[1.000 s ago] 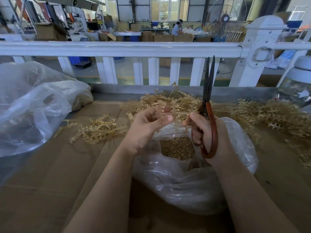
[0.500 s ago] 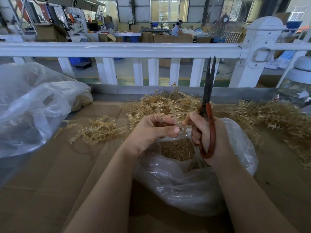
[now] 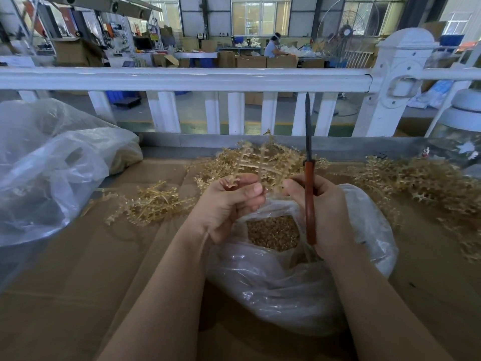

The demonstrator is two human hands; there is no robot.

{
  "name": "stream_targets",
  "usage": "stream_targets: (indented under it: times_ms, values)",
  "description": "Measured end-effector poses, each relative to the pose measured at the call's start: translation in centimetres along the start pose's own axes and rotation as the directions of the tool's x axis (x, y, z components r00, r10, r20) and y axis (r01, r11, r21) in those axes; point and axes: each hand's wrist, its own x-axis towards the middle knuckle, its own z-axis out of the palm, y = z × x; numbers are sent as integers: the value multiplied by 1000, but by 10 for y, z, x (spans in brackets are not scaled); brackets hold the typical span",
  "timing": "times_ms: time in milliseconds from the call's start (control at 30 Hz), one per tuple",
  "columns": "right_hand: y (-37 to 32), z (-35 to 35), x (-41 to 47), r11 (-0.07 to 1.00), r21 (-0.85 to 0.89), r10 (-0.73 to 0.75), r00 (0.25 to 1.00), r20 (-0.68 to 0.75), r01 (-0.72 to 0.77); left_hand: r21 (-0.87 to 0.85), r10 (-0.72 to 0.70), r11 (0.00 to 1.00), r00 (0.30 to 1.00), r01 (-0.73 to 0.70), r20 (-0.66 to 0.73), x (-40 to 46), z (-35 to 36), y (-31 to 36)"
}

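Job overall: trimming looks partly done, my judgement. A good layer of cut bits lies in the bag, yet three heaps of untrimmed pieces wait, so plenty is left for you.
Table [image 3: 78, 295]: cardboard-covered, carries everything; a white railing [image 3: 182, 79] runs along its far edge.
Big clear bag [image 3: 46, 173]: far left on the table, well apart from your hands; contents too blurred to tell.
Open bag [image 3: 299, 295]: clear plastic, directly under and between your forearms, mouth facing up beneath your hands.
Heaps: one on the right [image 3: 416, 178], one in the middle behind your hands [image 3: 286, 157], a smaller one on the left [image 3: 151, 201].
Right hand [image 3: 328, 212]: fingers curled round the red handle of the scissors [image 3: 309, 199]. Your thumb tip sits just beside the piece in work; I cannot tell if it touches.
Scissors blades: point straight up, seen edge-on, apparently together and not on the piece.
Left hand [image 3: 229, 204]: thumb and curled fingers pinch the lower end of the gold sprue [image 3: 243, 162].
Gold sprue: rises from your left fingers, above the bag mouth, left of the scissors.
Cut bits [image 3: 273, 233]: small gold pieces in the open bag, below both hands.
Next, as I judge it: bring the blades down to the sprue so cuts drop into the bag.
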Motion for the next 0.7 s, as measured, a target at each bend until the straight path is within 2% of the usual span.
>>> stream_targets:
  times_ms: [100,267,333,433,533,700]
  values:
    - [-1,1,-2,991,-136,-19,999,-37,14,-90,35,995,997,-41,-73,2,-1,0]
    - [-1,2,-6,934,-346,-88,996,16,88,-145,114,981,985,-133,-127,3,0,0]
    - [-2,3,-9,875,-462,-116,990,81,141,-156,159,971,975,-183,-153,3,1,0]
    - [-1,4,-12,725,-648,-155,972,175,232,-168,200,959,963,-230,-179,4,2,1]
    - [0,6,-14,586,-755,-199,956,218,294,-148,230,954,954,-260,-195,3,2,3]
    - [1,4,-12,507,-810,-212,954,214,294,-132,286,942,944,-308,-165,2,2,3]
